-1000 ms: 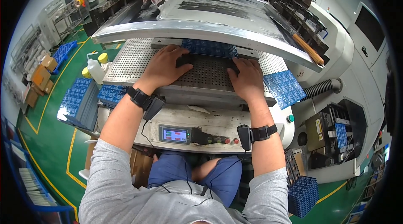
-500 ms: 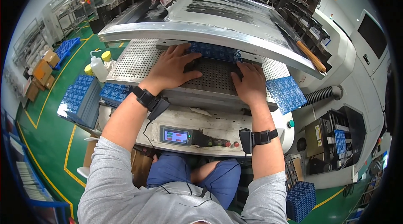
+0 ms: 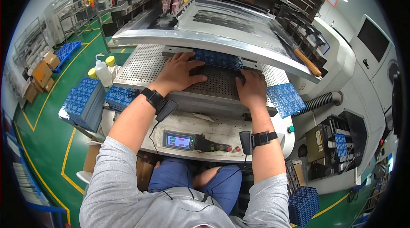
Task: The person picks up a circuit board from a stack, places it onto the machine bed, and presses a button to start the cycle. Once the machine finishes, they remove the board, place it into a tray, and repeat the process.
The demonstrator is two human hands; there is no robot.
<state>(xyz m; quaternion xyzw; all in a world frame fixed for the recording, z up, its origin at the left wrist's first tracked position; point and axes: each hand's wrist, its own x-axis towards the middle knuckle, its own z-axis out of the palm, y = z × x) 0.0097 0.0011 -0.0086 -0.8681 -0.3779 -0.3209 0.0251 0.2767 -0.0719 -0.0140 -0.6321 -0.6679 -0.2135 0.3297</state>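
A blue circuit board panel (image 3: 218, 59) lies flat on the perforated metal bed (image 3: 139, 67), its far part hidden under the raised screen frame (image 3: 205, 41). My left hand (image 3: 180, 75) rests palm down at the panel's left end, fingers spread and thumb pointing right. At the panel's near right corner is my right hand (image 3: 253, 88), flat with its thumb apart; its fingertips touch or nearly touch the corner. Neither hand grips anything. A second blue panel (image 3: 285, 100) lies to the right of my right hand, jutting over the bed's edge.
Stacks of blue panels (image 3: 83, 104) stand at the left, near a white squeeze bottle (image 3: 102, 72). A wooden-handled spatula (image 3: 307, 62) lies on the screen frame's right side. A control display (image 3: 178, 140) and buttons sit in front of me. A ribbed hose (image 3: 318, 103) runs at the right.
The whole view has shifted a little, with the screen frame lower in it. Both hands stay at the panel's ends, with the right fingertips slightly nearer me.
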